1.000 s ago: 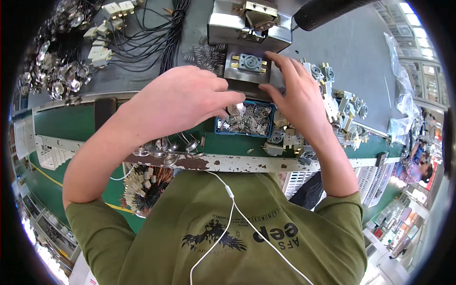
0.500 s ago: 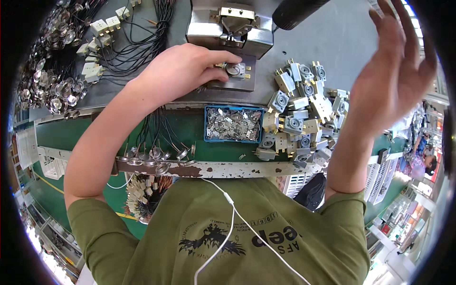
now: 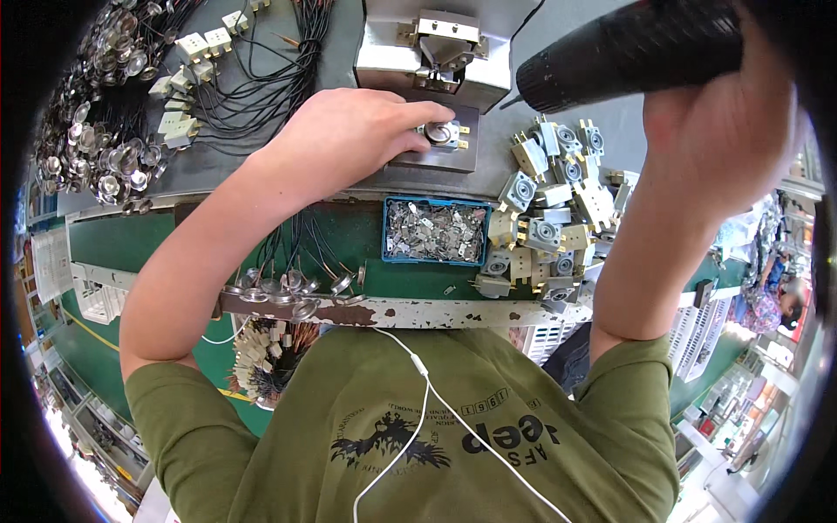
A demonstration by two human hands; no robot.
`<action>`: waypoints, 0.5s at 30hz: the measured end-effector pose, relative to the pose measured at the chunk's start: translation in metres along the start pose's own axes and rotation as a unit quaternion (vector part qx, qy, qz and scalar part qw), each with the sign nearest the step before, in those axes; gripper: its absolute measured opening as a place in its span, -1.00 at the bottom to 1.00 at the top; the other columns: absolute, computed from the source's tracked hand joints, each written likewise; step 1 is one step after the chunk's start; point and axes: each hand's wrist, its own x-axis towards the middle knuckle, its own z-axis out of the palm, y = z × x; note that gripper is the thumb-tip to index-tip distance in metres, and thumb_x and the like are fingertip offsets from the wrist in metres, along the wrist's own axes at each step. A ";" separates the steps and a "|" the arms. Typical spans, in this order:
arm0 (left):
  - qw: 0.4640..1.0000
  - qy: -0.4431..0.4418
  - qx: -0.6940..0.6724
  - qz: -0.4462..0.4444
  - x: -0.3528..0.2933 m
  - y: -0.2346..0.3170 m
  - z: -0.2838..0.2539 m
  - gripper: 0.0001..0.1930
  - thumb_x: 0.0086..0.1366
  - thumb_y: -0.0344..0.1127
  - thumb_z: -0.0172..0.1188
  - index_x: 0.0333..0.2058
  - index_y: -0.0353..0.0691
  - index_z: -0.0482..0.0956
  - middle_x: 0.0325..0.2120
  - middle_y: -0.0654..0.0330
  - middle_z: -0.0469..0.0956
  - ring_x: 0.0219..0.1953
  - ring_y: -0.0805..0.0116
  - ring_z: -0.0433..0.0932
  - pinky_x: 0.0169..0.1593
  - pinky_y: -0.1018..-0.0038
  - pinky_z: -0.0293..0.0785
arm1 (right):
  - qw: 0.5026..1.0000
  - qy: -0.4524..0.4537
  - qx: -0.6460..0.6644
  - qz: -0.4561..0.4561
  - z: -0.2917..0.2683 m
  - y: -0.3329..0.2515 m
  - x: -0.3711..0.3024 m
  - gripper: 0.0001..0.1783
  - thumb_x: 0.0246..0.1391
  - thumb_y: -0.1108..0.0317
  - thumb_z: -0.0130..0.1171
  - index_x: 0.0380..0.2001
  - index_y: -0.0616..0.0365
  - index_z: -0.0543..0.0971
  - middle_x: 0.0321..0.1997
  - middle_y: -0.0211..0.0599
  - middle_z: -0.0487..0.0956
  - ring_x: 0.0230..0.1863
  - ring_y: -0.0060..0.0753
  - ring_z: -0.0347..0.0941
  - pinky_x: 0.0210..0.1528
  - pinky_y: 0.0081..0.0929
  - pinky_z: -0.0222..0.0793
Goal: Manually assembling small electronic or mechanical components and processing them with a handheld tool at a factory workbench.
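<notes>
The small round-capped part [image 3: 441,133] sits on a dark fixture plate [image 3: 436,155] at the foot of a grey metal press-type jig [image 3: 434,52], and the left hand [image 3: 349,135] lies over it, fingertips pinched together on the part to keep it put. The right hand [image 3: 728,122] is up high on the right, wrapped tight around a black power screwdriver [image 3: 628,48] with its tip pointing down-left toward the plate.

My worry: those fingertips are right next to where the bit looks headed, so a slip off the part could catch them, or the part could spin if the pinch is loose.

Nearer the person, a blue tray [image 3: 435,231] of small metal pieces sits beside a heap of beige housings [image 3: 545,213]. The grey tabletop [image 3: 288,166] also carries black wired connectors [image 3: 209,74] and shiny discs [image 3: 96,148] on the left. Looks like a factory floor, shelving and bins around the edges.
</notes>
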 end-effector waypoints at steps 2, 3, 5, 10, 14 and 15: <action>1.000 0.000 -0.006 0.007 0.001 -0.004 0.000 -0.65 0.38 -0.11 0.21 0.10 0.05 0.60 -0.28 0.12 0.69 -0.18 0.06 0.68 -0.15 0.17 0.60 | 1.000 0.008 0.005 -0.004 0.002 -0.006 -0.003 -0.60 0.19 0.16 0.43 -0.15 0.23 0.54 -0.38 -0.33 0.64 -0.43 -0.52 0.59 -0.37 -0.57 0.53; 1.000 -0.005 -0.013 0.006 0.002 -0.005 0.000 -0.65 0.37 -0.11 0.21 0.10 0.06 0.61 -0.27 0.12 0.69 -0.17 0.07 0.68 -0.14 0.18 0.60 | 1.000 0.013 0.007 -0.004 0.002 -0.009 -0.005 -0.61 0.19 0.16 0.43 -0.15 0.23 0.54 -0.38 -0.33 0.64 -0.44 -0.52 0.59 -0.38 -0.57 0.52; 0.999 -0.028 -0.018 -0.008 0.003 -0.003 -0.005 -0.63 0.37 -0.12 0.21 0.13 0.09 0.61 -0.26 0.12 0.69 -0.15 0.07 0.67 -0.11 0.17 0.60 | 1.000 0.021 0.012 -0.009 0.004 -0.015 -0.006 -0.62 0.19 0.16 0.43 -0.17 0.22 0.54 -0.38 -0.33 0.64 -0.45 -0.52 0.59 -0.40 -0.57 0.51; 0.999 -0.024 -0.032 -0.011 0.004 -0.003 -0.004 -0.63 0.38 -0.11 0.21 0.14 0.13 0.61 -0.23 0.11 0.69 -0.11 0.05 0.66 -0.07 0.14 0.59 | 0.998 0.041 0.034 -0.032 0.009 -0.026 -0.003 -0.64 0.19 0.17 0.43 -0.22 0.20 0.54 -0.39 -0.33 0.63 -0.50 -0.53 0.57 -0.45 -0.57 0.49; 0.998 -0.049 -0.038 -0.033 0.004 -0.003 -0.004 -0.62 0.39 -0.06 0.20 0.16 0.20 0.60 -0.21 0.12 0.69 -0.08 0.05 0.66 -0.05 0.13 0.60 | 0.996 0.056 0.048 -0.047 0.020 -0.029 -0.002 -0.66 0.19 0.17 0.43 -0.24 0.19 0.54 -0.40 -0.33 0.63 -0.53 -0.53 0.56 -0.48 -0.57 0.48; 0.997 -0.058 -0.039 -0.039 0.005 -0.002 -0.005 -0.63 0.39 -0.05 0.20 0.15 0.20 0.60 -0.20 0.12 0.69 -0.07 0.05 0.66 -0.05 0.13 0.60 | 0.992 0.079 0.089 -0.040 0.027 -0.028 -0.003 -0.69 0.20 0.20 0.43 -0.28 0.18 0.54 -0.44 -0.33 0.61 -0.59 -0.53 0.53 -0.54 -0.57 0.43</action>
